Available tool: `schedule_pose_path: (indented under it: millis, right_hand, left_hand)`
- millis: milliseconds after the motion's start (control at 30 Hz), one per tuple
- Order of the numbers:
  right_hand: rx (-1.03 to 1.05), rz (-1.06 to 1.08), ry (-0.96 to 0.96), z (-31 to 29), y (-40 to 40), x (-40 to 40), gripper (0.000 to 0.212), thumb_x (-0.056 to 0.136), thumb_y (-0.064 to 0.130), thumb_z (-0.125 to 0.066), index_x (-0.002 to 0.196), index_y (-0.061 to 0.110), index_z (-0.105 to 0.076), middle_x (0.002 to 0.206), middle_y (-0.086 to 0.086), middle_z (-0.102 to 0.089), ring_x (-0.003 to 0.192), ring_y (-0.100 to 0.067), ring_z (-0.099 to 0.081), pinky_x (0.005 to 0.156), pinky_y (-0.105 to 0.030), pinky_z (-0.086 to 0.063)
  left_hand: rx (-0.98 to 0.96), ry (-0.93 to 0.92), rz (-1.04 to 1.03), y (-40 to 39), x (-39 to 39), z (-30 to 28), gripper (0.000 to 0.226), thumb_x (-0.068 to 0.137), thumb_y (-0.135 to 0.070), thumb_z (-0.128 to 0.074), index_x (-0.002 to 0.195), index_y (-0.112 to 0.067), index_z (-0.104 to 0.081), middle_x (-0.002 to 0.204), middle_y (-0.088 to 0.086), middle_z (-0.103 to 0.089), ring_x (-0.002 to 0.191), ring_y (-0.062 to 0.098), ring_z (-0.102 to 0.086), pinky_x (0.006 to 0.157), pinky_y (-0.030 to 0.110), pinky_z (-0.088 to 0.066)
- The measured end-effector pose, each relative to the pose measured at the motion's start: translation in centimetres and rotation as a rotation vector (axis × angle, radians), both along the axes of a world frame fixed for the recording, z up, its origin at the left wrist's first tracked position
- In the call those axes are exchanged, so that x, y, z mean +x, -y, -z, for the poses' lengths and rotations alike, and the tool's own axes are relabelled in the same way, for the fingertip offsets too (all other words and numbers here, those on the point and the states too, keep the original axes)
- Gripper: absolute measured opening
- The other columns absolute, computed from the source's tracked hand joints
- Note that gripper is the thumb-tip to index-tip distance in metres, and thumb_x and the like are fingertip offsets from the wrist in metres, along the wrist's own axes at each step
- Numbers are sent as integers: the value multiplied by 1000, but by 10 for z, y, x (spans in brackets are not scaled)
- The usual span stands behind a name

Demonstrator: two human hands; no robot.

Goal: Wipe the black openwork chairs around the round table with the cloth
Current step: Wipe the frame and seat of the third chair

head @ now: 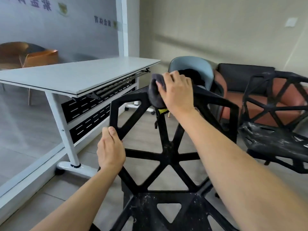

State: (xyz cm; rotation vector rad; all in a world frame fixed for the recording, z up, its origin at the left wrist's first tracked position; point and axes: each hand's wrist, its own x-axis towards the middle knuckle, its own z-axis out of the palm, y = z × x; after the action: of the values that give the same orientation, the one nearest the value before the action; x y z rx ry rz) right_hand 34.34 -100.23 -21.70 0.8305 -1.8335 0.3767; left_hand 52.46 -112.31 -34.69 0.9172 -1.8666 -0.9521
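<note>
A black openwork chair (168, 155) fills the lower middle of the view, its back toward me and its seat speckled with white dust. My left hand (110, 150) grips the left edge of the chair back. My right hand (176, 92) holds a dark grey cloth (154, 92) against the top rail of the back, fingers curled over it. A second black openwork chair (275, 127), also dusty, stands at the right.
A white rectangular table (75, 75) on castors stands at the left beside a glass partition (50, 30). Behind the chairs are a light blue chair (191, 64) and a red and black sofa (260, 97). Grey tiled floor lies below.
</note>
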Motion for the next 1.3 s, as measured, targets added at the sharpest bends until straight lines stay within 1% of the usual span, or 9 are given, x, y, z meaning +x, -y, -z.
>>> schedule_pose_path:
  millis: [167, 300, 400, 600, 767, 933, 1000, 1067, 1300]
  right_hand:
    - [-39, 181, 45, 12, -80, -37, 40, 103, 45, -41, 124, 16, -59, 110, -12, -59, 94, -35, -60, 80, -47, -43]
    - [-77, 115, 14, 41, -70, -20, 43, 104, 33, -46, 140, 11, -53, 142, -17, -51, 130, -38, -49, 112, -49, -35]
    - [-42, -60, 23, 79, -75, 0, 46, 104, 19, -48, 147, 5, -47, 154, -18, -41, 146, -38, -31, 121, -51, -25]
    - [66, -195, 168, 207, -80, 59, 41, 99, 10, -55, 139, 2, -56, 149, -13, -47, 141, -33, -36, 117, -46, -33]
    - [-98, -253, 238, 170, -78, 67, 29, 102, 15, -51, 125, 1, -62, 128, -13, -59, 105, -34, -50, 92, -49, -47]
    - [-104, -281, 168, 101, -46, 59, 45, 98, 20, -60, 141, 11, -55, 144, -14, -49, 129, -34, -46, 113, -40, -34]
    - [44, -186, 227, 109, -29, 56, 60, 100, 36, -55, 155, 17, -38, 157, -17, -32, 142, -35, -34, 118, -42, -29]
    - [61, -127, 279, 133, -22, 56, 67, 99, 31, -55, 158, 15, -28, 161, -22, -23, 139, -37, -34, 118, -43, -29]
    - [106, -102, 123, 178, -43, 74, 51, 94, 6, -55, 145, 6, -50, 151, -17, -43, 131, -38, -41, 110, -47, -36]
  left_hand:
    - [28, -3, 6, 0, -2, 2, 40, 102, -53, -12, 85, -26, -36, 83, 6, -60, 84, 34, -63, 82, 56, -47]
    - [56, -17, 10, -1, -1, 1, 41, 101, -56, -12, 87, -27, -38, 85, 5, -61, 85, 32, -64, 85, 57, -48]
    - [60, -25, 16, 0, -1, 1, 41, 101, -56, -12, 87, -28, -38, 86, 4, -60, 87, 33, -63, 86, 57, -48]
    - [64, -42, 37, -1, 1, -2, 40, 100, -55, -13, 84, -28, -38, 85, 3, -61, 87, 33, -65, 86, 57, -49]
    - [59, -50, 39, -2, 3, -3, 42, 97, -60, -11, 84, -30, -38, 86, 2, -60, 89, 32, -64, 85, 57, -50]
    - [73, -53, 34, -3, 2, -4, 42, 97, -58, -12, 85, -29, -40, 84, 3, -62, 84, 31, -65, 82, 55, -52]
    - [68, -53, 26, -2, 1, -3, 42, 95, -59, -11, 84, -30, -40, 86, 5, -62, 85, 32, -65, 83, 55, -51]
    - [76, -51, 25, -2, 1, -4, 41, 94, -60, -11, 81, -33, -39, 88, 6, -62, 87, 34, -65, 85, 56, -51]
    - [86, -66, 31, -1, 0, -2, 38, 99, -55, -15, 78, -34, -39, 87, 1, -60, 88, 33, -66, 88, 55, -49]
